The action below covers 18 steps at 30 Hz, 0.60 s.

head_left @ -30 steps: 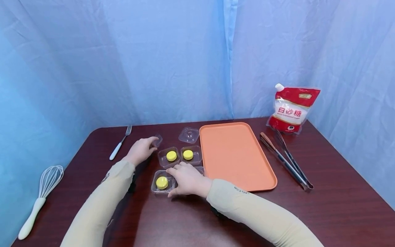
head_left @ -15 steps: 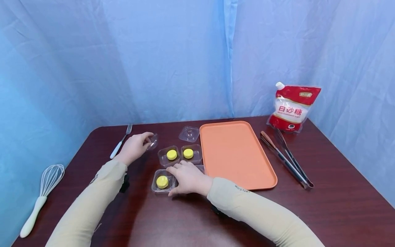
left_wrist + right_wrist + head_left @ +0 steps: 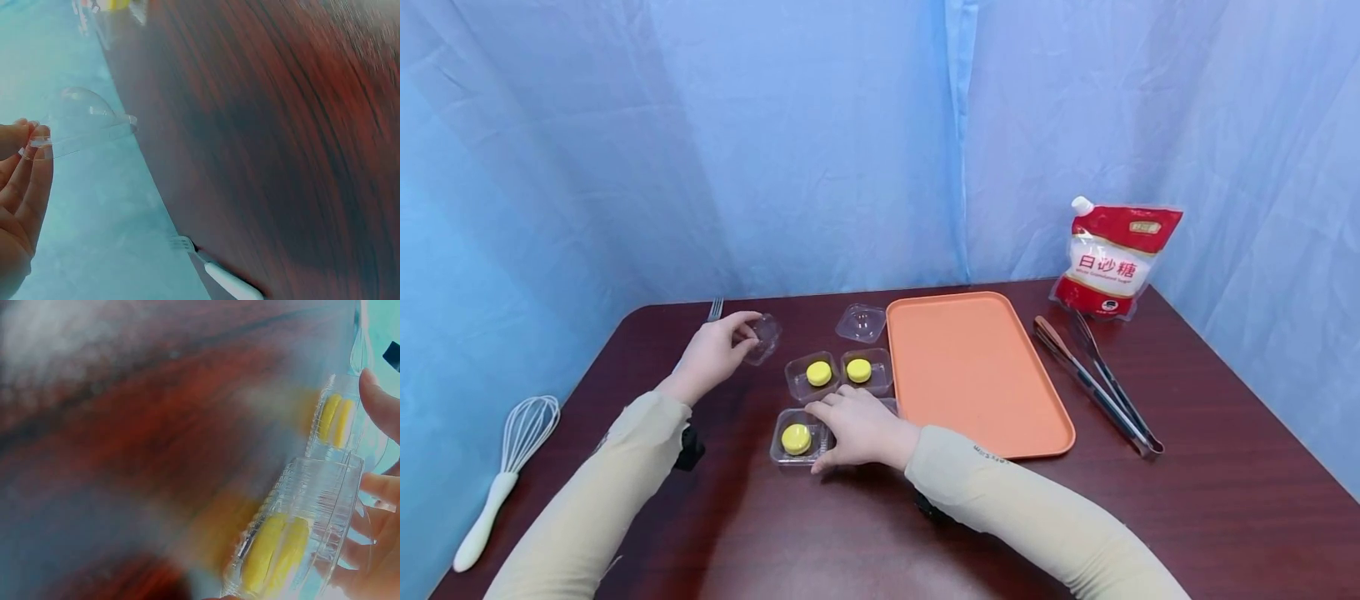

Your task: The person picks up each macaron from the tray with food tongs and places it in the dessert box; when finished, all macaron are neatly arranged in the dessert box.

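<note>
My left hand (image 3: 709, 354) pinches a clear plastic lid (image 3: 763, 338) by its edge, above the table's left half. Its domed middle shows in the left wrist view, where the lid (image 3: 81, 122) is tilted. My right hand (image 3: 861, 429) lies loosely over the front row of clear plastic boxes, mostly covering one. Left of it sits a front box (image 3: 778, 450) with a yellow macaron (image 3: 796, 439). Behind are two open clear boxes with yellow macarons (image 3: 818, 373) (image 3: 858, 371). In the right wrist view, spread fingers lie beside a box holding a macaron (image 3: 275, 556).
Another clear lid (image 3: 861, 322) lies behind the boxes. An orange tray (image 3: 981, 375) is to their right, then tongs (image 3: 1097, 383) and a red sugar pouch (image 3: 1112, 262). A fork (image 3: 231, 281) lies left, partly behind my left hand, and a whisk (image 3: 505, 475) at the left edge.
My left hand has moved left with the lid, away from the back boxes, and now partly covers the fork in the head view. The right hand has stayed over the front boxes.
</note>
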Tool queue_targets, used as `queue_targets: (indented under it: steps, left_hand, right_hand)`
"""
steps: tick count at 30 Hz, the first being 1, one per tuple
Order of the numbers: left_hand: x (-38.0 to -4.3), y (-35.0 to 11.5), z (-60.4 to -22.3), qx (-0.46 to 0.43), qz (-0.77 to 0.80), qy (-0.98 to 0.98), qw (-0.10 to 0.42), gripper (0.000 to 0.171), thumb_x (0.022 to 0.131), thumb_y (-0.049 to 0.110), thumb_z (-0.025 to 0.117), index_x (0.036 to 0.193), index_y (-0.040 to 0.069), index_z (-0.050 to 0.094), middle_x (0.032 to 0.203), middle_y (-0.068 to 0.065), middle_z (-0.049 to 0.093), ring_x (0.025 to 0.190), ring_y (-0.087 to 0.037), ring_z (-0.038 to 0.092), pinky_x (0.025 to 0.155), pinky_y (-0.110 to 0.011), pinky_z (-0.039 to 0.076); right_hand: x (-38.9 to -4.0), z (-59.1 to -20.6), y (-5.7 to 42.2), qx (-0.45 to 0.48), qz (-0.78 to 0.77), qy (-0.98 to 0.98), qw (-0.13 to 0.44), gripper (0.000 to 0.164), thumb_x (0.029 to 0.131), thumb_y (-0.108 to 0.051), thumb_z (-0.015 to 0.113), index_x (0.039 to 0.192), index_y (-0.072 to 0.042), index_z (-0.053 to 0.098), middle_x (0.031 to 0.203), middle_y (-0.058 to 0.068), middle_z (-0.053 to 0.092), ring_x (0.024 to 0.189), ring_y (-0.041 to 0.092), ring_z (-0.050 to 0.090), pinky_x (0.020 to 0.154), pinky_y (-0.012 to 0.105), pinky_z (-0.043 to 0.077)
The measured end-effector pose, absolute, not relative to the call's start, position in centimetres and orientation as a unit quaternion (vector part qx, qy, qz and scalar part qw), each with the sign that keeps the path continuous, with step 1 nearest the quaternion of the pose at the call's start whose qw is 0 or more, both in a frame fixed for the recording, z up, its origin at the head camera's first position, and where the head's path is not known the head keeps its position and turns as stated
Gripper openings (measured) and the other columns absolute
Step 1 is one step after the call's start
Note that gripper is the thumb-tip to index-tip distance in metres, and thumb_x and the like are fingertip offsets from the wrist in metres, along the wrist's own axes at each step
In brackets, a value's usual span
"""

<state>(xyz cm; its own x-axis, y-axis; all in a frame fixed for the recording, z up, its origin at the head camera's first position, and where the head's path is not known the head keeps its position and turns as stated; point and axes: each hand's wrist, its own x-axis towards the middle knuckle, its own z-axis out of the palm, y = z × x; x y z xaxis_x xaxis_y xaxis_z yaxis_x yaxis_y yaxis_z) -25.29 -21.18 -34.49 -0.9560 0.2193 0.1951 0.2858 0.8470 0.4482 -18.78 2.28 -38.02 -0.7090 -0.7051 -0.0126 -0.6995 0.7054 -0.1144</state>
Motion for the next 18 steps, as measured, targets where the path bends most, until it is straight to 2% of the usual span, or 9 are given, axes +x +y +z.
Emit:
queue_targets:
  steps: [5,10,15,18]
  left_hand:
    - [-24.9,-20.8,-34.4,-0.112,-0.296,-0.947,0.057,0.046,0.093,0.006,0.058,0.138,0.006,0.046,0.099,-0.014,0.064,0.093,-0.028,0.062,0.078,-0.041,0.054]
    - [-24.6,-20.6,-34.2,-0.111,-0.383,-0.916,0.052,0.047,0.093,0.004,0.057,0.139,0.002,0.044,0.099,-0.018,0.063,0.088,-0.025,0.065,0.075,-0.038,0.056]
    - [-24.2,-20.4,-34.0,-0.114,-0.468,-0.875,0.037,0.048,0.093,0.001,0.055,0.14,-0.001,0.041,0.098,-0.022,0.062,0.076,-0.007,0.065,0.073,-0.032,0.057]
    - [-23.9,-20.2,-34.0,-0.106,-0.512,-0.852,0.022,0.05,0.093,0.0,0.055,0.141,-0.001,0.038,0.097,-0.017,0.061,0.073,0.001,0.062,0.071,-0.024,0.056]
  right_hand:
    - [-18.8,-38.1,2.5,-0.387,-0.054,0.92,0.024,0.08,0.073,-0.06,0.071,0.137,-0.016,0.051,0.132,0.0,0.057,0.116,0.018,0.051,0.1,0.033,0.042]
    - [-18.9,-38.0,2.7,-0.392,-0.066,0.917,0.02,0.081,0.073,-0.059,0.072,0.138,-0.016,0.049,0.133,0.001,0.055,0.116,0.019,0.051,0.1,0.034,0.042]
    - [-19.1,-37.9,3.0,-0.396,-0.078,0.915,0.006,0.079,0.074,-0.058,0.071,0.138,-0.016,0.049,0.132,0.002,0.056,0.116,0.02,0.052,0.101,0.035,0.042]
    - [-19.3,-37.7,3.2,-0.392,-0.096,0.915,-0.001,0.077,0.076,-0.057,0.071,0.137,-0.016,0.05,0.131,0.004,0.057,0.117,0.02,0.052,0.101,0.037,0.042]
